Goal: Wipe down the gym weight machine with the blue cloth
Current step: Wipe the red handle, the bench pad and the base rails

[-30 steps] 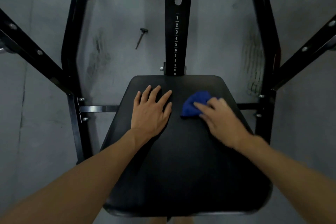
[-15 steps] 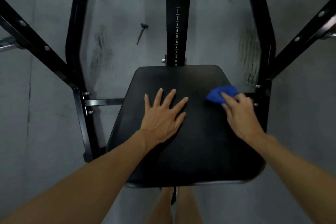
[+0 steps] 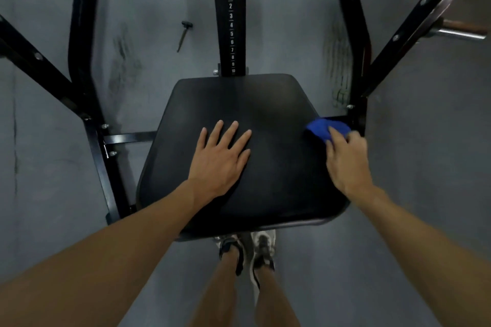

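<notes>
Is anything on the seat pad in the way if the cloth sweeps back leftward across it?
Yes. The left hand lies flat, fingers spread, on the middle of the seat pad. The right hand presses the blue cloth at the pad's right edge; a leftward sweep would meet that hand. Nothing else lies on the pad.

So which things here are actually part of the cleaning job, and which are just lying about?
Part of the job:
blue cloth, under the right hand
black seat pad
left hand, flat on the pad
machine frame

Just lying about:
loose pin on the floor
metal bar, far right
</notes>
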